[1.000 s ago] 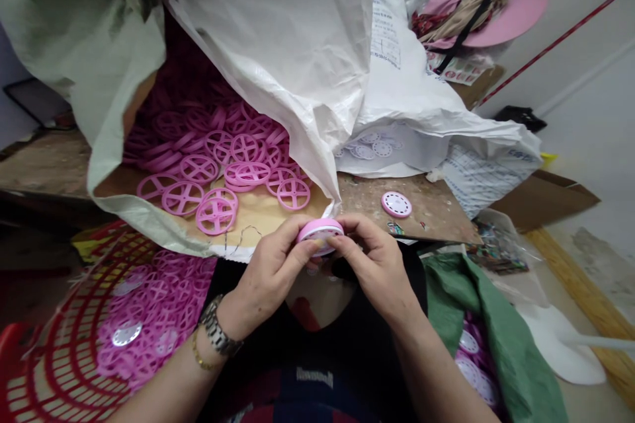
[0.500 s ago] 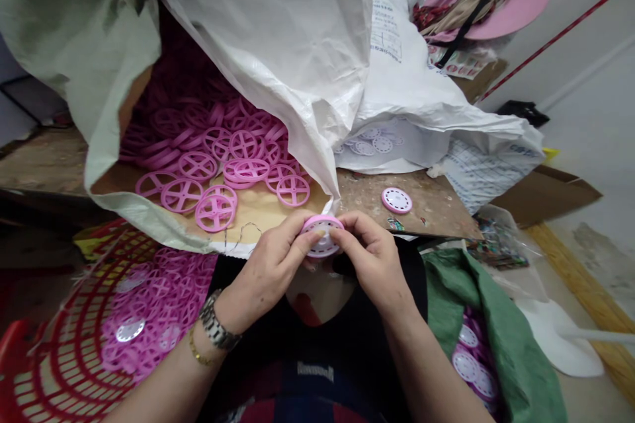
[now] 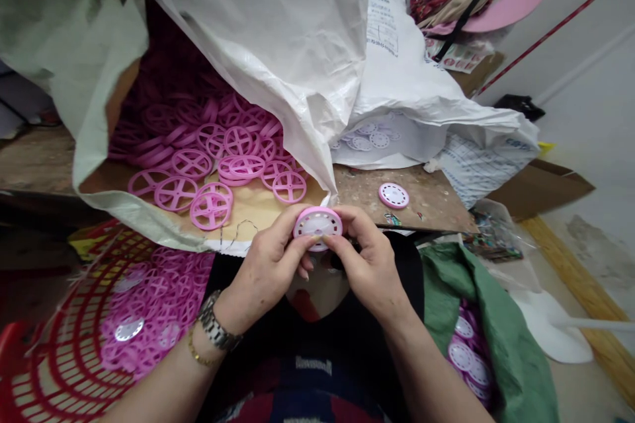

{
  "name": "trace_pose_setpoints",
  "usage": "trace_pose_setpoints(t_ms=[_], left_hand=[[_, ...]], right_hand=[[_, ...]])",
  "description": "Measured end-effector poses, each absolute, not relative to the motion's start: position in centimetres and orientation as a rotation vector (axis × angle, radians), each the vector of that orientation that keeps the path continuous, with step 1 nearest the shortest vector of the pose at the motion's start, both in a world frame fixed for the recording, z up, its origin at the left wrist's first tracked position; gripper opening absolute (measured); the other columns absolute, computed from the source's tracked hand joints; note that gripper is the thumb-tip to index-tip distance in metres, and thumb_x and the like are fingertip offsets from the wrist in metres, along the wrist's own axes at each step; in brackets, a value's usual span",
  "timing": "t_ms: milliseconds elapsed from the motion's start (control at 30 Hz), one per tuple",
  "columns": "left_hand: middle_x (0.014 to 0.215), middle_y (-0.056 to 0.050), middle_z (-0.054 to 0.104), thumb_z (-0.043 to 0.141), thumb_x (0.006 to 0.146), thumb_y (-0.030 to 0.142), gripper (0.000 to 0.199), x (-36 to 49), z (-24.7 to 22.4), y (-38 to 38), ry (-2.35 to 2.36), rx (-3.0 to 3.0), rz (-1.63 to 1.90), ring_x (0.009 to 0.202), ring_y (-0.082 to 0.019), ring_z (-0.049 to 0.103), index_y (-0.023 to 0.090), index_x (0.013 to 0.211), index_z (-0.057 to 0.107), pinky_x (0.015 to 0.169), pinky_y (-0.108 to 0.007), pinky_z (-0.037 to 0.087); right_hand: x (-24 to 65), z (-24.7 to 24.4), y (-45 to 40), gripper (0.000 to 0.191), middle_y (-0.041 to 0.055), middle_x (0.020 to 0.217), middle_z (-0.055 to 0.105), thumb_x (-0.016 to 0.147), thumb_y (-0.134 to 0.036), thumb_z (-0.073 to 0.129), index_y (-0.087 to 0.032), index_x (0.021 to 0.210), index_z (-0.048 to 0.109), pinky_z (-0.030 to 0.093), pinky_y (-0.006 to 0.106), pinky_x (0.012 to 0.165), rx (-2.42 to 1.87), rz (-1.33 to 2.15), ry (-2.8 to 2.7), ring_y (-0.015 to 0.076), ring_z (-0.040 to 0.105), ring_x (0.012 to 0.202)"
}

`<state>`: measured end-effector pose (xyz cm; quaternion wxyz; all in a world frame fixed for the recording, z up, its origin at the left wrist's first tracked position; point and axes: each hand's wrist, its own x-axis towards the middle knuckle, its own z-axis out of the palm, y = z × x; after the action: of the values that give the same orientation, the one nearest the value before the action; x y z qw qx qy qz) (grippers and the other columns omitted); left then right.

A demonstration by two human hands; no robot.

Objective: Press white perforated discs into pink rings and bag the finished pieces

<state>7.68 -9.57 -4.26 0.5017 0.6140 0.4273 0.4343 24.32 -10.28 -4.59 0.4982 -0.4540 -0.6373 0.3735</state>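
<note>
Between both hands, just in front of the table edge, is a pink-rimmed plastic wheel with a white slotted disc point(image 3: 317, 222) in its face. My left hand point(image 3: 278, 248) grips its left side, thumb pressing the lower part of the white disc. On the opposite side my right hand point(image 3: 364, 248) holds the rim, its thumb tip meeting the left thumb. Behind them, pink spoked rings point(image 3: 211, 205) spill from an open sack point(image 3: 106, 192). A similar pink-and-white wheel point(image 3: 393, 195) lies flat on the wooden table point(image 3: 357, 188) to the right.
White discs point(image 3: 370, 139) lie in a white bag point(image 3: 411, 96) at back right. A red basket point(image 3: 64, 344) with pink rings stands lower left. Lower right, a green sack point(image 3: 501, 317) contains several pink-and-white wheels point(image 3: 466, 357). A white shovel point(image 3: 550, 327) and a cardboard box point(image 3: 546, 188) are beyond.
Both thumbs have slid from the middle of the white disc to its lower edge, and the wheel's face now shows more. The camera view has shifted slightly.
</note>
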Motion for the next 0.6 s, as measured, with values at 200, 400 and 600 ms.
trace_pose_setpoints(t_ms=[200, 400, 600], left_hand=[[0.073, 0.003, 0.068, 0.056, 0.092, 0.031, 0.041, 7.8, -4.3, -9.4, 1.044, 1.514, 1.052, 0.055, -0.014, 0.065, 0.024, 0.133, 0.054, 0.055, -0.025, 0.059], [0.075, 0.002, 0.066, 0.054, 0.094, 0.032, 0.043, 8.5, -4.1, -9.8, 1.047, 1.648, 1.002, 0.056, -0.013, 0.063, 0.024, 0.136, 0.052, 0.056, -0.024, 0.057], [0.096, -0.001, 0.066, 0.055, 0.095, 0.033, 0.048, 7.7, -3.8, -9.4, 1.063, 1.777, 1.049, 0.070, -0.014, 0.063, 0.028, 0.142, 0.048, 0.061, -0.025, 0.053]], right_hand=[[24.4, -4.6, -10.0, 0.021, 0.0003, 0.094, 0.068, 0.091, -0.024, 0.063, -0.024, 0.112, 0.063, 0.053, 0.028, 0.075, -1.047, 0.977, -1.504, 0.0158, 0.064, 0.081], [24.6, -4.4, -10.3, 0.010, -0.0002, 0.088, 0.068, 0.090, -0.026, 0.063, -0.023, 0.099, 0.064, 0.053, 0.028, 0.074, -1.048, 0.973, -1.427, 0.0154, 0.064, 0.078], [28.8, -3.1, -8.2, 0.018, 0.0014, 0.091, 0.070, 0.086, -0.031, 0.065, -0.020, 0.100, 0.065, 0.053, 0.027, 0.072, -1.153, 0.825, -1.436, 0.0156, 0.064, 0.081]])
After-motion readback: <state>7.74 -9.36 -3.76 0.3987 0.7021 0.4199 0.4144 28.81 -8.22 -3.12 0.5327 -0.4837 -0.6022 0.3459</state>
